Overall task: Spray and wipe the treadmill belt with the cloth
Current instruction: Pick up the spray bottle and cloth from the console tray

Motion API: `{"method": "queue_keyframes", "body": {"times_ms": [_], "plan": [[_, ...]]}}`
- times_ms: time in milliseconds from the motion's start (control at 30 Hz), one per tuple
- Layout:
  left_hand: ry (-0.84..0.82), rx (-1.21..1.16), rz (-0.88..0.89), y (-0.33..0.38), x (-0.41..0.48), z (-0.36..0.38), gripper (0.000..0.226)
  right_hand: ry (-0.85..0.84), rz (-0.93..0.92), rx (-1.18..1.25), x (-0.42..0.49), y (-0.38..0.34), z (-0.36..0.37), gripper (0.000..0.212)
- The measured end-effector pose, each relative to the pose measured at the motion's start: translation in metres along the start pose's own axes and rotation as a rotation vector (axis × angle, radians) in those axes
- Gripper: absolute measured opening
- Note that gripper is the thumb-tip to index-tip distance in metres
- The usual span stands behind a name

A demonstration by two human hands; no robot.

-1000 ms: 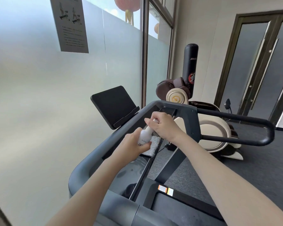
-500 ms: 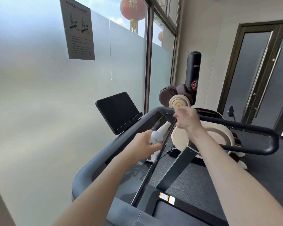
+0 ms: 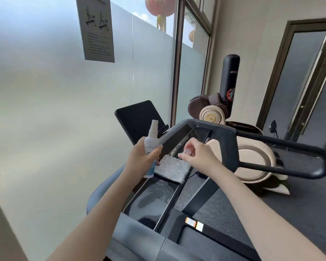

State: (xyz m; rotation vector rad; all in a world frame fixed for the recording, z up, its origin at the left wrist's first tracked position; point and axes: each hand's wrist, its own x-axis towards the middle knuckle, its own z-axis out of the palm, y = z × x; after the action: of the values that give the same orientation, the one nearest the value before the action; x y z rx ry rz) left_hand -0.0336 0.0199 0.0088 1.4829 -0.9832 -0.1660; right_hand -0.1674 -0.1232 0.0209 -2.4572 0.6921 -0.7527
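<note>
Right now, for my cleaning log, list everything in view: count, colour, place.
treadmill: one, grey and black, directly ahead
spray bottle: one, white and blue, held upright left of the cloth
cap: one, clear, held above the cloth
cloth: one, grey, on the treadmill console
screen: one, black, tilted, treadmill's far left
poster: one, grey, on the frosted window
lanterns: two, red-orange, outside the window
punch bag: one, black, far corner
massage chair: one, brown and cream, behind the treadmill
door: one, dark-framed, right wall
left hand: one, grips the spray bottle
right hand: one, pinches the cap
</note>
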Motion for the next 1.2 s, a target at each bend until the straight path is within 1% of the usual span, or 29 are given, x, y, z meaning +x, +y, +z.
{"method": "queue_keyframes", "body": {"times_ms": [100, 233, 300, 467, 633, 700, 800, 867, 900, 933, 1033, 1133, 1200], "plan": [[0.083, 0.038, -0.003, -0.008, -0.001, -0.009, 0.014, -0.077, -0.057, -0.079, -0.002, -0.004, 0.04, 0.023], [0.126, 0.083, -0.03, -0.013, -0.005, -0.016, 0.014, -0.157, -0.137, -0.205, -0.004, -0.006, 0.088, 0.023], [0.139, 0.09, -0.034, -0.015, -0.006, -0.016, 0.014, -0.163, -0.155, -0.24, -0.004, -0.002, 0.104, 0.023], [0.146, 0.088, -0.048, -0.019, -0.005, -0.014, 0.014, -0.124, -0.167, -0.25, 0.001, 0.008, 0.122, 0.023], [0.152, 0.089, -0.063, -0.022, -0.003, -0.003, 0.017, -0.143, -0.211, -0.206, 0.003, 0.017, 0.124, 0.033], [0.149, 0.097, -0.07, -0.025, -0.002, 0.001, 0.018, -0.125, -0.188, -0.116, 0.007, 0.019, 0.118, 0.039], [0.16, 0.087, -0.081, -0.027, 0.0, 0.003, 0.016, 0.001, -0.096, -0.032, 0.024, 0.03, 0.105, 0.031], [0.162, 0.068, -0.085, -0.028, 0.002, 0.003, 0.014, 0.074, 0.004, -0.054, 0.042, 0.042, 0.097, 0.025], [0.163, 0.069, -0.084, -0.028, 0.003, 0.003, 0.014, 0.074, 0.05, -0.104, 0.051, 0.047, 0.094, 0.025], [0.164, 0.074, -0.084, -0.029, 0.004, 0.003, 0.014, 0.047, 0.087, -0.171, 0.06, 0.052, 0.093, 0.027], [0.179, 0.081, -0.087, -0.033, 0.007, 0.004, 0.015, -0.114, 0.155, -0.34, 0.083, 0.061, 0.097, 0.037], [0.176, 0.079, -0.089, -0.037, 0.009, 0.005, 0.015, -0.23, 0.188, -0.422, 0.098, 0.067, 0.109, 0.044], [0.166, 0.071, -0.09, -0.039, 0.01, 0.005, 0.014, -0.274, 0.205, -0.448, 0.104, 0.071, 0.118, 0.046]]}}
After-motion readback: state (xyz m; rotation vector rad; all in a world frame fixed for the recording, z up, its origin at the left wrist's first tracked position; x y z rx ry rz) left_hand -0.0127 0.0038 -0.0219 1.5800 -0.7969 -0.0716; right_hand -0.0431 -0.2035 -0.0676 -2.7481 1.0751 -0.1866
